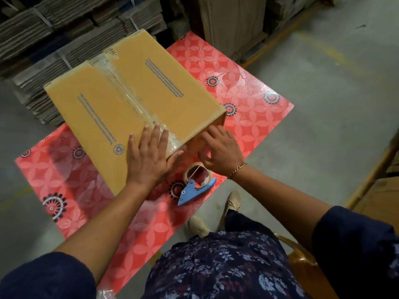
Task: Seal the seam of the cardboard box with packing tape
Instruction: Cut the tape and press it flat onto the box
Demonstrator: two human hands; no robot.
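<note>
the box (133, 100) lay on a red flowered table (254, 108), its long top face up and its near end at the table's front half. a strip of clear tape (127, 93) ran along the middle seam from the far edge to the near edge, where it folded over the corner.

the left hand (149, 154) lay flat and spread on the top face, fingers over the tape's near end, holding nothing. the right hand (220, 147) pressed against the near end wall of the box, fingers half curled; whether it pinched the tape tail or only rubbed it down could not be told. the dispenser (195, 184), a blue handle with a roll of clear tape, lay free on the table just beside the right wrist.

the box looked light and probably empty, stiff at its edges but likely to give in the middle of the flaps, so pressure seemed best kept close to the seam and corners. the smooth table cover looked slick, so the box could slide; a flat palm on top would steady it. the tape seemed thin and clingy, prone to wrinkle, best smoothed outward with flat fingers. the dispenser was best taken by its handle, away from the cutter edge.
</note>
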